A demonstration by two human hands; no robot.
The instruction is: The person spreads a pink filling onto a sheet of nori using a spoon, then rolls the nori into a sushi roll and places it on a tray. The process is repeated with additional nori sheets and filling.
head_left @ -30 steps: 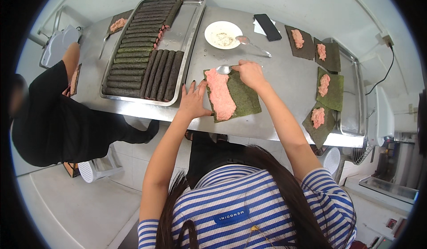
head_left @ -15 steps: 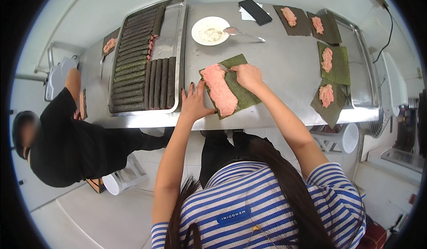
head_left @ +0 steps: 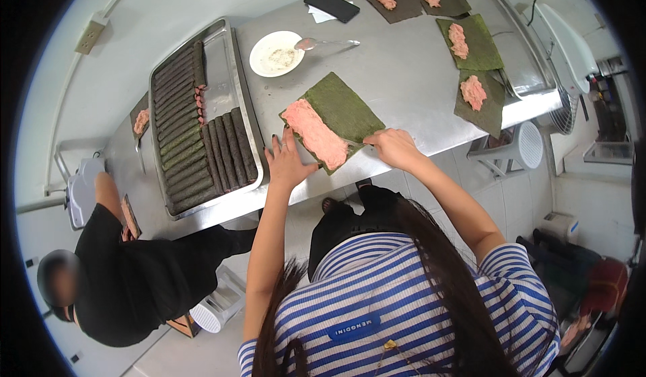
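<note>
Since the earlier frame, my right hand (head_left: 396, 148) has moved with its spoon (head_left: 352, 141) from the far part of the pink band to its near end, and my whole view has turned. In the head view, the right fingers pinch the handle; the spoon's bowl shows only edge-on, beside the paste. My left hand (head_left: 288, 166) is spread at the left edge of the nori sheet (head_left: 344, 104), which lies flat near the table's front edge, just right of the tray (head_left: 219, 99). The pink paste (head_left: 315, 134) runs in a fairly even band along the sheet's left side, so I judge the spreading here nearly done; the rest of the sheet is bare. Finished nori rolls (head_left: 185, 145) fill much of the tray. On my right, four more sheets (head_left: 486, 46) each carry an unspread lump of paste (head_left: 473, 93).
</note>
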